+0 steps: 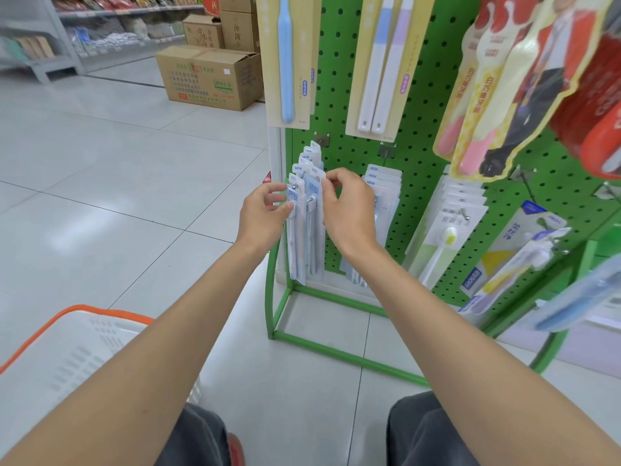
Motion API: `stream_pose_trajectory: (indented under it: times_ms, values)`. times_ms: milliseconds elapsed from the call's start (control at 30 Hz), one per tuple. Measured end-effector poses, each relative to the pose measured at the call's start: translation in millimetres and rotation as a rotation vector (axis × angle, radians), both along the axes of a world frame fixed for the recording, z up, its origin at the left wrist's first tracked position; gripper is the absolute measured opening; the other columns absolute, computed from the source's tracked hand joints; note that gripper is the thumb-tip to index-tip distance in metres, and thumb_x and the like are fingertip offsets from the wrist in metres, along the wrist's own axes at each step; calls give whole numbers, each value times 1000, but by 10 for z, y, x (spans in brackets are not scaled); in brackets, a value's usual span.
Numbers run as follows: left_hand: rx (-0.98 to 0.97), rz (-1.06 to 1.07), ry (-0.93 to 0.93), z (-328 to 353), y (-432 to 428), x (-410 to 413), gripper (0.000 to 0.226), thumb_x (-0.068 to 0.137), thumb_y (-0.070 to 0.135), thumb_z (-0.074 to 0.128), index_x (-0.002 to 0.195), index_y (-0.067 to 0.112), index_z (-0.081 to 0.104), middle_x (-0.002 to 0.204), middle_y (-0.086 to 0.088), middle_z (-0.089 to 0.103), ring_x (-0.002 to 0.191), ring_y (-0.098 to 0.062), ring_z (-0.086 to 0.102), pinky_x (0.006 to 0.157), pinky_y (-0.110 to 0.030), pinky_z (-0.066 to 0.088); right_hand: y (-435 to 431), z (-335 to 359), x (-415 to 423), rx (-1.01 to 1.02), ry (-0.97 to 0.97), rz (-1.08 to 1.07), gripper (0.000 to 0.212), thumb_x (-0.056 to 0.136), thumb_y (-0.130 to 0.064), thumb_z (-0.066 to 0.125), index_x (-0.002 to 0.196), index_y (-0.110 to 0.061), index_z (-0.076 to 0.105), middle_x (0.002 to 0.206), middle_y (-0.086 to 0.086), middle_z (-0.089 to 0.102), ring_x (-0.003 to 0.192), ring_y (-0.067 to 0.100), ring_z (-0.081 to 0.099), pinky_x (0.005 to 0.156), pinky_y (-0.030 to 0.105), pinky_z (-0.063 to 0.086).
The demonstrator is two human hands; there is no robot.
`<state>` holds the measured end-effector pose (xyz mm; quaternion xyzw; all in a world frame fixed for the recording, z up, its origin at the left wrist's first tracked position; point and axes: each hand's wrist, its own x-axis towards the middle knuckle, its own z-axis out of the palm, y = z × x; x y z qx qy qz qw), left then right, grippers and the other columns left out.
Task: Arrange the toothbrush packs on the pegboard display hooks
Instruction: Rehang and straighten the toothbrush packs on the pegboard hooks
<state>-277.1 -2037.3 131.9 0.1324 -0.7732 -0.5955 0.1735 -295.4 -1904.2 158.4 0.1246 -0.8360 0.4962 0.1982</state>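
Note:
A green pegboard stand (pixel 420 105) carries several hooks of toothbrush packs. At its lower left hook hangs a row of clear blue-and-white packs (pixel 311 183) marked NEW. My left hand (pixel 263 213) pinches the frontmost pack (pixel 295 230) near its top, by the hook's silver tip. My right hand (pixel 346 206) pinches the upper edge of the pack just behind it (pixel 315 196). Both packs hang upright. A second row of similar packs (pixel 384 183) hangs to the right of my right hand.
Larger toothbrush packs (pixel 289 58) hang above, and colourful ones (pixel 497 105) jut out at upper right. A white basket with an orange rim (pixel 77 348) sits at lower left. Cardboard boxes (pixel 208 75) stand on the tiled floor behind. My knees show at the bottom.

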Motion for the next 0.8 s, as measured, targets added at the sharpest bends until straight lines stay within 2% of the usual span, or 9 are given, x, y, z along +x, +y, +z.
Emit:
stream_pose_trajectory:
  times_ms: [133, 233, 300, 433, 533, 600, 700, 800]
  values:
    - [-56, 50, -19, 31, 30, 114, 37, 92, 25, 67, 126, 19, 56, 118, 2, 57, 101, -16, 60, 87, -31, 51, 152, 21, 126, 15, 8, 27, 16, 100, -13, 50, 97, -10, 66, 94, 1, 64, 86, 15, 57, 70, 16, 41]
    - [-121, 75, -35, 29, 59, 229, 25, 91, 27, 68, 111, 18, 56, 106, 2, 58, 93, -16, 58, 74, -25, 47, 293, 80, 228, 11, 1, 82, 15, 100, -15, 50, 95, -13, 64, 90, -2, 63, 83, 15, 57, 74, 24, 45]
    - [-91, -14, -51, 45, 103, 310, 15, 92, 26, 67, 102, 19, 58, 99, 3, 60, 86, -16, 60, 69, -24, 45, 367, 96, 281, 1, -35, 115, 16, 100, -16, 49, 89, -17, 61, 85, -6, 61, 78, 16, 57, 73, 28, 46]
    - [-120, -300, -76, 88, 248, 485, 19, 95, 24, 63, 113, 16, 63, 102, 4, 67, 65, -3, 62, 59, -15, 48, 457, 102, 384, -133, -142, 149, 25, 99, -16, 49, 77, -26, 56, 75, -9, 58, 69, 16, 55, 67, 30, 44]
    - [-119, -351, -88, 84, 308, 562, 6, 96, 16, 61, 99, 14, 66, 91, 4, 68, 59, -1, 59, 55, -12, 45, 512, 146, 478, -202, -207, 168, 24, 100, -17, 49, 77, -21, 56, 68, -3, 56, 53, 8, 50, 61, 28, 43]
    - [-99, -353, -91, 94, 330, 604, 8, 96, 12, 61, 89, 14, 63, 81, 4, 65, 58, -1, 59, 55, -12, 45, 534, 171, 528, -241, -235, 180, 22, 99, -21, 52, 79, -14, 59, 67, -2, 56, 46, 6, 48, 59, 27, 43]
    - [-76, -354, -77, 125, 358, 643, 5, 95, 12, 62, 90, 11, 63, 81, 2, 64, 59, -4, 61, 57, -14, 48, 566, 192, 556, -275, -243, 189, 32, 95, -31, 60, 83, 0, 60, 64, -3, 53, 50, 8, 47, 61, 28, 43]
    - [-62, -347, -58, 153, 378, 659, 4, 95, 11, 62, 92, 9, 63, 83, 1, 64, 59, -4, 64, 59, -15, 51, 590, 186, 544, -267, -199, 173, 41, 93, -36, 63, 77, 1, 58, 58, -3, 48, 51, 8, 45, 64, 29, 44]
